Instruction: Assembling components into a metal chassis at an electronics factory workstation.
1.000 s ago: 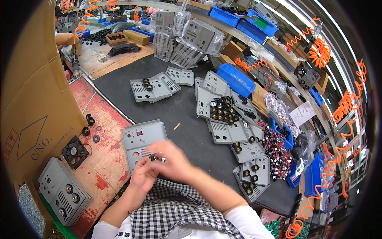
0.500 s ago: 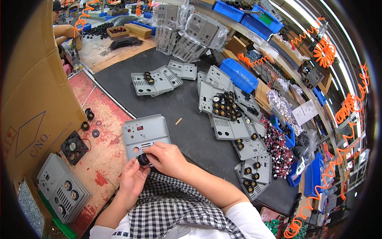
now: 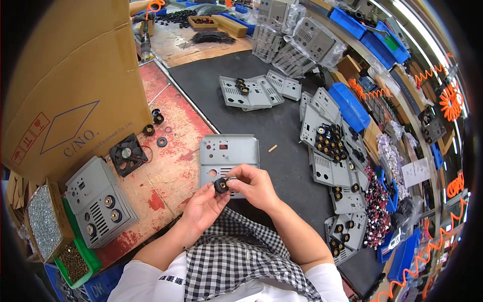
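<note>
Between the fingertips of my left hand [image 3: 203,207] is a small round black connector [image 3: 221,185] with a brass-coloured centre. My right hand [image 3: 257,187] pinches a small shiny piece [image 3: 231,178] right beside the connector; it is too small to name. Both hands are over the near edge of a bent grey metal panel [image 3: 234,155] with round holes and slots, lying just ahead of me. My fingers hide part of its near side.
Left stand a tall cardboard box [image 3: 75,65], a fan [image 3: 127,154] and stacked grey panels [image 3: 95,191] with fitted connectors. Screws [image 3: 45,216] fill a tray. Right, several panels carry loose black connectors [image 3: 332,143] beside bundled wires [image 3: 375,211]. A blue bin [image 3: 349,106] lies behind.
The view has swung left, so everything sits further right in it. My right fingers have drawn slightly off the connector, and a small shiny piece now shows in them.
</note>
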The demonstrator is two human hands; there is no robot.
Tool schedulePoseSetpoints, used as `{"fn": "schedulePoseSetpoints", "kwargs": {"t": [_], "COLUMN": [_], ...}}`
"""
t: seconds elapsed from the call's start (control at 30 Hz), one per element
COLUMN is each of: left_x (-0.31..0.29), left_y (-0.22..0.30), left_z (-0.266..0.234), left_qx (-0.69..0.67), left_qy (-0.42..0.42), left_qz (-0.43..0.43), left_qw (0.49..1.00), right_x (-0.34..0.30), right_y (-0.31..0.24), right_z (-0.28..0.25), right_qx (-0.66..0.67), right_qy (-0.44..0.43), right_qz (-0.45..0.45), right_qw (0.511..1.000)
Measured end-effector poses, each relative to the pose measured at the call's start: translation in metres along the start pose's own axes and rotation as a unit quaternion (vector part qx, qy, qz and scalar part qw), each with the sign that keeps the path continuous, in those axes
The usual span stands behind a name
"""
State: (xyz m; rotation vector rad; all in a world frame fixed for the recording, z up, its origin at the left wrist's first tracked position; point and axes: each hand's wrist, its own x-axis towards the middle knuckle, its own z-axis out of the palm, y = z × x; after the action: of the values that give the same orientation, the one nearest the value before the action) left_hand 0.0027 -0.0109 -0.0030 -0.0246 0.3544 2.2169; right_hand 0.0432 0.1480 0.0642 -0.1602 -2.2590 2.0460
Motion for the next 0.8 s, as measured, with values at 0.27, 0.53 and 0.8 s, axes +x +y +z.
{"fn": "schedulePoseSetpoints", "kwargs": {"t": [0.27, 0.53, 0.8], "left_x": [-0.005, -0.021, -0.049], "left_y": [-0.005, 0.005, -0.006], "left_z": [0.001, 0.005, -0.056], "left_qx": [0.019, 0.034, 0.132], "left_qy": [-0.017, 0.033, 0.021], "left_qz": [-0.018, -0.016, -0.120], "left_qw": [1.000, 0.999, 0.984], "right_x": [-0.008, -0.013, 0.008], "right_y": [-0.008, -0.020, 0.019], "right_z": [0.017, 0.025, 0.018], "right_qx": [-0.445, -0.451, -0.366], "right_qy": [0.000, -0.047, -0.031], "right_qz": [-0.179, -0.221, -0.049], "right_qw": [0.877, 0.863, 0.929]}}
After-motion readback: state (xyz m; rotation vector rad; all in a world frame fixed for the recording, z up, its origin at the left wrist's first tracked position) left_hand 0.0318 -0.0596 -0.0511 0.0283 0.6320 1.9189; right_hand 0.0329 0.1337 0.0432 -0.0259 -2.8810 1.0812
